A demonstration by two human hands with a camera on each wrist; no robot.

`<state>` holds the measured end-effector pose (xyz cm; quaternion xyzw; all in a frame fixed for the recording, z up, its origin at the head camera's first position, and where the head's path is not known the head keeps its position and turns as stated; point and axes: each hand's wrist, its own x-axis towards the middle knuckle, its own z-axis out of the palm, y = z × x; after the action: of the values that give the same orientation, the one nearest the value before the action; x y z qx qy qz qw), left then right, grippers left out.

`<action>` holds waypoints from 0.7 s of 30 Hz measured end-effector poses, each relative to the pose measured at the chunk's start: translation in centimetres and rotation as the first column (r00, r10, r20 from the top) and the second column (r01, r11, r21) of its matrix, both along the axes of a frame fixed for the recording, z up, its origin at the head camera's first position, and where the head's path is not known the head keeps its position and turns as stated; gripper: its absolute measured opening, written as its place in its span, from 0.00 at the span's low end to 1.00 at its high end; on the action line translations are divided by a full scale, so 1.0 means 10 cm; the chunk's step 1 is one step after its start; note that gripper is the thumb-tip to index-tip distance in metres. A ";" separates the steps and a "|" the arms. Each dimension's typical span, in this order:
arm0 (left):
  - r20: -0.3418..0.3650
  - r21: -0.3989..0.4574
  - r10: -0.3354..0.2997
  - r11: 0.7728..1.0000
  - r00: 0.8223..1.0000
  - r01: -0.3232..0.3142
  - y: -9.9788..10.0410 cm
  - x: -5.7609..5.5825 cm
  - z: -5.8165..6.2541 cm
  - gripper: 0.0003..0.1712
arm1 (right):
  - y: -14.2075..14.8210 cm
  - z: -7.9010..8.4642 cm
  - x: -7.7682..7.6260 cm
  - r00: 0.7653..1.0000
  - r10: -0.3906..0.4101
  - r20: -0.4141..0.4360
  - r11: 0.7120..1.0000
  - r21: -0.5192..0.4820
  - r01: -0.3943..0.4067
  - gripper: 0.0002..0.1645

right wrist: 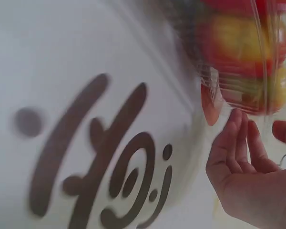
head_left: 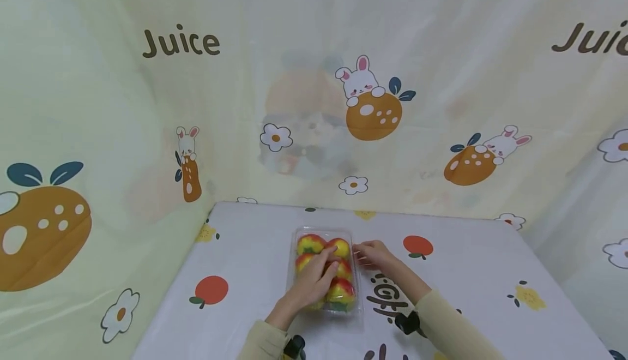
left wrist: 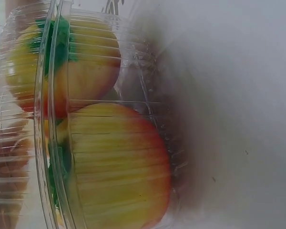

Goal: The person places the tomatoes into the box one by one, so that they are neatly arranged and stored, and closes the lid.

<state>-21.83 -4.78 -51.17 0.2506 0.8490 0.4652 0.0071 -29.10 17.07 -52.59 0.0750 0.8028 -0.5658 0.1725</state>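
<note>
A clear plastic box [head_left: 357, 289] with a ribbed lid stands on the table, holding several red and yellow fruits [head_left: 340, 291] with green leaves. My left hand [head_left: 314, 279] rests on top of the lid, fingers reaching across it. In the left wrist view the box's rims [left wrist: 45, 143] lie close together along the side, with fruits [left wrist: 119, 162] behind the ribbed wall. At the box's far right edge is my right hand [head_left: 375, 255]. The right wrist view shows that hand's fingertips [right wrist: 237, 114] right at the box wall, its thumb apart from them.
A white cloth [head_left: 245, 273] printed with fruits, flowers and lettering covers the table. Patterned curtains [head_left: 235, 93] stand close behind the table and along both sides. A dark wrist camera [head_left: 407, 323] sits at my right cuff.
</note>
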 end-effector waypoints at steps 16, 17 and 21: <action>-0.033 -0.019 0.004 1.000 0.999 -0.005 0.01 0.01 0.03 0.27 | 0.19 0.11 0.78 0.943 0.333 -0.019 0.942 -0.026 -0.334 0.19; -0.040 -0.016 0.003 1.000 0.999 -0.004 0.01 0.02 0.02 0.27 | 0.19 0.11 0.81 0.944 0.330 -0.013 0.943 -0.031 -0.330 0.19; -0.078 -0.013 -0.005 1.000 0.997 0.004 0.02 0.01 -0.01 0.27 | 0.19 0.07 0.91 0.946 0.323 -0.013 0.945 -0.050 -0.323 0.18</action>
<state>-21.71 -4.62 -51.27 0.2706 0.8509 0.4497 -0.0233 -20.04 18.99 -51.92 -0.0634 0.7897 -0.5508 0.2628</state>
